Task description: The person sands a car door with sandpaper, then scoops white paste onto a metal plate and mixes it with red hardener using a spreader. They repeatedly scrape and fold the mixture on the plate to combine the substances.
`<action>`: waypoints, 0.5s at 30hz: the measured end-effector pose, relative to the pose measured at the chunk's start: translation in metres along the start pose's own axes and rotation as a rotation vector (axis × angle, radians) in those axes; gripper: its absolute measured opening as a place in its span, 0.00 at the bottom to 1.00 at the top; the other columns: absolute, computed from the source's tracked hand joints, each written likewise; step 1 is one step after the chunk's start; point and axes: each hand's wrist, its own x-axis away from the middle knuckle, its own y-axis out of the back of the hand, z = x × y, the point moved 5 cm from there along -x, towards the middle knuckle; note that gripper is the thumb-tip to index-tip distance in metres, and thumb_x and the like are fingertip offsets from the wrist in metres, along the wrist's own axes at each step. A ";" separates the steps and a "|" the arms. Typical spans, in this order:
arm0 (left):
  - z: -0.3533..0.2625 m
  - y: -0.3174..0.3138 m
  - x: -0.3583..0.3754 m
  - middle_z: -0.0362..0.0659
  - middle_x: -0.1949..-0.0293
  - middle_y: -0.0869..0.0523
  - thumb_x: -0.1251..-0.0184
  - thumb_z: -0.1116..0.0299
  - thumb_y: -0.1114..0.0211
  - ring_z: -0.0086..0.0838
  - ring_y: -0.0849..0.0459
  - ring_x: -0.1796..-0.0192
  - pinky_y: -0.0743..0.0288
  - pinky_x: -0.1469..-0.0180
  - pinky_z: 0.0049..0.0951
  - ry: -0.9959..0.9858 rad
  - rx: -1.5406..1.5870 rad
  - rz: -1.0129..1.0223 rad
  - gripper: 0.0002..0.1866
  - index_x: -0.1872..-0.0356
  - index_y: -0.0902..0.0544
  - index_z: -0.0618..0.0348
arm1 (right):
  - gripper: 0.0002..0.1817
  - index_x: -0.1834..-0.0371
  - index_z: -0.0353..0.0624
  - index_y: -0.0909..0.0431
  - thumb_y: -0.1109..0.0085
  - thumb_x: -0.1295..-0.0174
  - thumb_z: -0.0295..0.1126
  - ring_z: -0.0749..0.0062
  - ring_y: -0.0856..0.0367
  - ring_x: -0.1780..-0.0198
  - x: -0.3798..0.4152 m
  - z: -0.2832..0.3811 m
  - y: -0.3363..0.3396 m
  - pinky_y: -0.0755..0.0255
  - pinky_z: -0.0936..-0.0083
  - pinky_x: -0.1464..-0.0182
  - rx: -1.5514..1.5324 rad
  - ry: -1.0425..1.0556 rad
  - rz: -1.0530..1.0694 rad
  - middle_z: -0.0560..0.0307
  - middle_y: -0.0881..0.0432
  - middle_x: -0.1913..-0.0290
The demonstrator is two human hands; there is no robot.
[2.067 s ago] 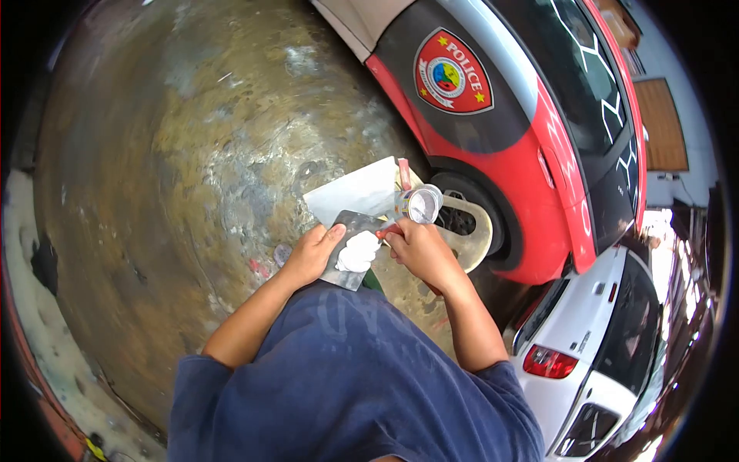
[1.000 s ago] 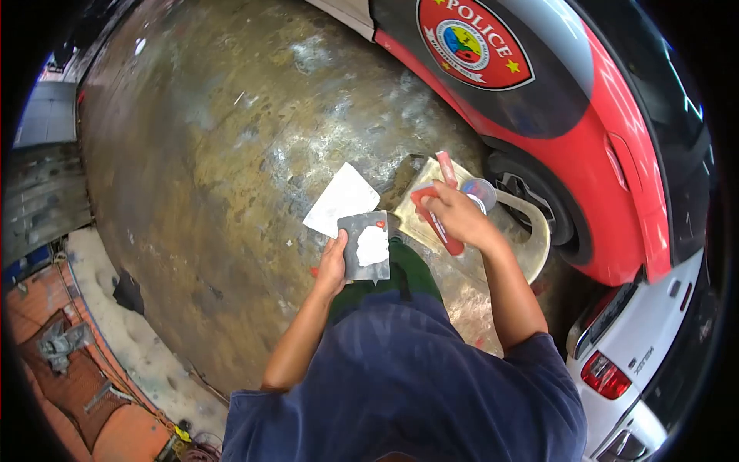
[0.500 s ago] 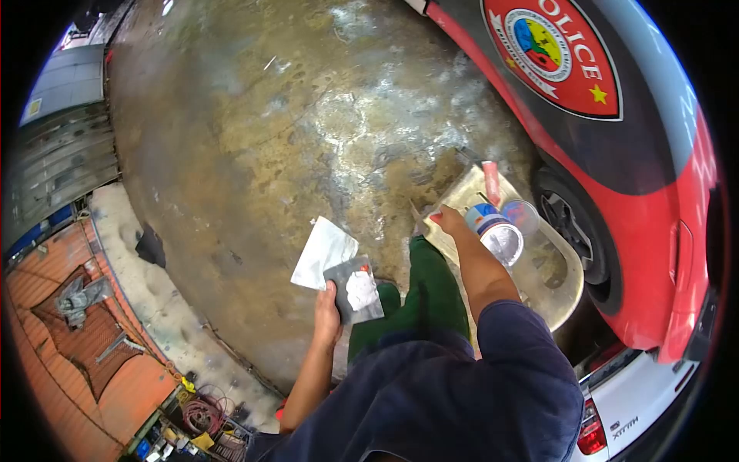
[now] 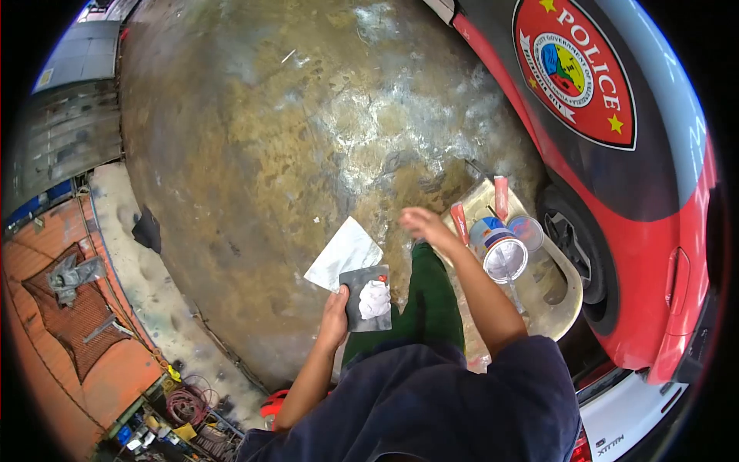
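My left hand (image 4: 336, 311) grips a small dark metal plate (image 4: 368, 297) that carries a lump of white putty with a red dab on it. Just beyond the plate a white sheet (image 4: 343, 251) lies on the floor. My right hand (image 4: 421, 223) hovers open and blurred above the floor, holding nothing, just left of a beige board (image 4: 539, 289). On that board stand an open tin (image 4: 498, 249) with pale paste, a round lid (image 4: 526, 229), and two red tubes (image 4: 459, 222).
A red and black car (image 4: 616, 154) with a police badge (image 4: 576, 69) stands close on the right, its wheel (image 4: 566, 231) beside the board. A white car (image 4: 623, 431) is at lower right. The stained concrete floor (image 4: 269, 138) spreads ahead. Tools and debris clutter the far left edge (image 4: 77, 300).
My right hand put the red tube down on the board and has lifted away empty. The view swung left and lower. My left hand keeps holding the plate.
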 end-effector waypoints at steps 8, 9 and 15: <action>-0.026 0.045 0.016 0.47 0.45 0.14 0.20 0.49 0.44 0.30 0.15 0.45 0.22 0.40 0.33 -0.004 0.040 0.195 0.28 0.38 0.23 0.67 | 0.17 0.37 0.42 0.24 0.45 0.23 0.35 0.67 0.16 0.44 0.076 0.123 -0.139 0.21 0.65 0.42 -0.485 0.040 0.229 0.55 0.16 0.42; -0.031 0.055 0.019 0.47 0.44 0.14 0.19 0.49 0.45 0.31 0.15 0.45 0.22 0.40 0.34 -0.009 0.082 0.182 0.28 0.37 0.23 0.66 | 0.15 0.39 0.42 0.22 0.44 0.24 0.34 0.67 0.15 0.45 0.077 0.136 -0.148 0.19 0.66 0.45 -0.546 0.050 0.190 0.55 0.16 0.43; -0.110 0.145 0.058 0.46 0.40 0.16 0.19 0.50 0.46 0.34 0.16 0.40 0.22 0.36 0.41 -0.108 0.634 0.463 0.27 0.33 0.26 0.61 | 0.20 0.36 0.39 0.27 0.44 0.29 0.30 0.56 0.17 0.40 0.113 0.216 -0.189 0.22 0.51 0.37 -0.855 0.481 0.051 0.50 0.17 0.41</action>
